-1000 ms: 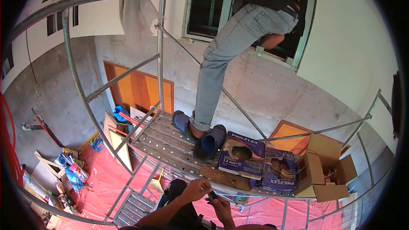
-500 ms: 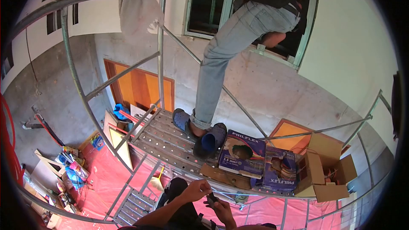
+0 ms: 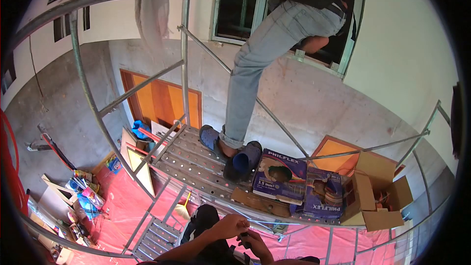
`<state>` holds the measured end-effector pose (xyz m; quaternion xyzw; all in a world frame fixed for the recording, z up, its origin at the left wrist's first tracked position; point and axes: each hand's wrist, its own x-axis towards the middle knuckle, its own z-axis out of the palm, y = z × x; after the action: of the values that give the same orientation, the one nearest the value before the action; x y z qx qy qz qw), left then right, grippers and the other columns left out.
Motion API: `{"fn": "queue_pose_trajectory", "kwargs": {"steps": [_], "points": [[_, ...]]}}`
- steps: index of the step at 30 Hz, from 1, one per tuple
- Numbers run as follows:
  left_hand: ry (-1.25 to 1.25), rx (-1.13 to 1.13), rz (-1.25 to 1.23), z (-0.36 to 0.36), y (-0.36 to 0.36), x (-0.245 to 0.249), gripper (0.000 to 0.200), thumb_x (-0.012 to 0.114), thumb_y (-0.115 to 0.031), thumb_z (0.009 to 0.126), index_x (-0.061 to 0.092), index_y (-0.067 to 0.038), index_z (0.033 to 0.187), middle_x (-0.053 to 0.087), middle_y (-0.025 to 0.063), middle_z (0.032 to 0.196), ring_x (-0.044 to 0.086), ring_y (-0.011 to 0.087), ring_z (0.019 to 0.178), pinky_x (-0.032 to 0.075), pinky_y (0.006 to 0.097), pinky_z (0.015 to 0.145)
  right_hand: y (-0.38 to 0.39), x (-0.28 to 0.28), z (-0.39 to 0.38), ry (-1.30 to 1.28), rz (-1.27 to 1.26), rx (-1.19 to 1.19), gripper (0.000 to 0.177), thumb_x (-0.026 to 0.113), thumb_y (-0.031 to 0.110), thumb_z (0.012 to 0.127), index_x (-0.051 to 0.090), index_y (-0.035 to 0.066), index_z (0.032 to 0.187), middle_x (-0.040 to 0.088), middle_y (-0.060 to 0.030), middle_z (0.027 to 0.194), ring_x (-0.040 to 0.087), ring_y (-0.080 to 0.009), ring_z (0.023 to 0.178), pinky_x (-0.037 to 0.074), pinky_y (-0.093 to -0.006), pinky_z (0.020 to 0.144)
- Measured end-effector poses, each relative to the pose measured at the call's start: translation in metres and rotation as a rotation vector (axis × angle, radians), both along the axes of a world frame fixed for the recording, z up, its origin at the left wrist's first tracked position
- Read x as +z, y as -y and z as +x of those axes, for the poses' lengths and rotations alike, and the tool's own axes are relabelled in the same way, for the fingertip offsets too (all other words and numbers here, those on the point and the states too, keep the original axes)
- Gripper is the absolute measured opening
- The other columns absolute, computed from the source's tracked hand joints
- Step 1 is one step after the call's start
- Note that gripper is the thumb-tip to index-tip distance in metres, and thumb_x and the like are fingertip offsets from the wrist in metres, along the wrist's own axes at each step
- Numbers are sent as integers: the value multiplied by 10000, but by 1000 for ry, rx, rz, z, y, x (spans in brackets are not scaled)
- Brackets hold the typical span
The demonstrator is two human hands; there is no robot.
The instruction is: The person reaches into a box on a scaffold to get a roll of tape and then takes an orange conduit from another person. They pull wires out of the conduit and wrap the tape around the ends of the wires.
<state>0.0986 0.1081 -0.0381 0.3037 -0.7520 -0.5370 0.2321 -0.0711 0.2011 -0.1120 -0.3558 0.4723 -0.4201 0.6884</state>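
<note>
Low in the head view, my two hands are close together in front of my dark-clothed knee (image 3: pixel 205 216). The fingers of my left hand (image 3: pixel 230 226) are pinched together, and whatever lies between them is too small to name. Just beside it, my right hand (image 3: pixel 257 246) is closed around a small dark object (image 3: pixel 244 238), mostly covered by the fingers. Beyond my hands is the perforated metal platform (image 3: pixel 184 159) of a scaffold, carrying two purple PHILFLEX boxes (image 3: pixel 279 176) (image 3: pixel 322 194) and an opened cardboard box (image 3: pixel 363 198).
Another person's leg (image 3: pixel 245 78) stands on the platform, with the body leaning into a window opening; a loose clog (image 3: pixel 243 162) sits by the foot. Scaffold rails (image 3: pixel 91 83) surround the platform, one draped with a cloth (image 3: pixel 153 14). Far below, red sheeting (image 3: pixel 120 191) covers the floor.
My hands have shifted slightly downward, and less of the dark object shows. The cloth on the rail has swung from spread out to hanging narrow.
</note>
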Motion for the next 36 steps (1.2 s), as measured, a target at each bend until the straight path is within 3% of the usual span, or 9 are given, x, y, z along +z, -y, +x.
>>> {"fn": "queue_pose_trajectory", "kwargs": {"steps": [3, 6, 9, 12, 15, 21, 24, 30, 36], "points": [[-113, -7, 19, -1, 0, -13, 150, 686, -98, 829, 666, 30, 904, 693, 126, 753, 675, 187, 654, 530, 314, 619, 3, 6, -4, -111, 48, 68, 252, 542, 141, 913, 611, -30, 1086, 633, -86, 939, 600, -167, 829, 502, -304, 756], [-38, -115, 410, 4, 9, -9, 228, 707, -113, 853, 653, 42, 1011, 703, 88, 851, 670, 161, 769, 531, 290, 701, -3, 15, -1, -99, -57, 52, 291, 529, 205, 957, 612, -39, 1092, 632, -77, 926, 585, -165, 819, 492, -306, 744], [-86, -84, 720, 5, 9, -11, 253, 731, -108, 836, 656, 29, 1035, 699, 83, 868, 661, 159, 761, 526, 286, 707, -5, 8, -8, -33, -175, 68, 316, 535, 304, 985, 646, 16, 1052, 621, -5, 848, 522, -62, 682, 355, -208, 525], [-102, -64, 812, 4, 8, -7, 287, 735, -108, 835, 647, 18, 1077, 700, 79, 895, 661, 158, 776, 522, 281, 725, -5, 13, -11, 49, -112, 53, 354, 524, 279, 985, 610, -38, 1118, 640, -82, 967, 585, -163, 834, 489, -307, 768], [-119, -73, 837, 0, 9, -18, 325, 739, -108, 831, 634, 19, 1111, 699, 79, 903, 661, 163, 784, 521, 281, 740, -6, 13, -11, 36, -122, 22, 358, 535, 295, 980, 631, -30, 1094, 652, -77, 974, 586, -144, 834, 473, -279, 733], [-73, -226, 805, 7, 10, -14, 393, 747, -160, 831, 618, 34, 1147, 703, 99, 933, 656, 164, 834, 526, 299, 794, -9, 9, -21, -117, -43, 158, 283, 574, 256, 960, 686, -1, 995, 664, -50, 923, 578, -103, 801, 420, -229, 663], [-8, -179, 630, 6, 11, -23, 370, 741, -172, 837, 638, 28, 1130, 705, 113, 955, 655, 168, 872, 526, 301, 814, -11, 32, -15, -152, -130, 188, 270, 558, 257, 978, 648, 49, 1123, 633, 8, 904, 514, -53, 721, 361, -208, 561], [-25, -177, 296, 7, 13, -22, 227, 695, -130, 843, 676, 50, 979, 692, 83, 834, 633, 133, 787, 521, 300, 734, -12, 24, -15, -55, -211, 239, 387, 660, 168, 904, 529, 45, 1246, 606, -30, 1111, 589, -127, 924, 462, -251, 743], [197, -232, -59, 2, 9, -34, 288, 604, -253, 913, 678, -12, 1053, 691, 171, 914, 658, 284, 836, 504, 378, 793, -11, 1, -15, -217, -181, 201, 434, 714, 194, 871, 530, 34, 1230, 604, -42, 1093, 586, -124, 918, 471, -255, 743]]}}
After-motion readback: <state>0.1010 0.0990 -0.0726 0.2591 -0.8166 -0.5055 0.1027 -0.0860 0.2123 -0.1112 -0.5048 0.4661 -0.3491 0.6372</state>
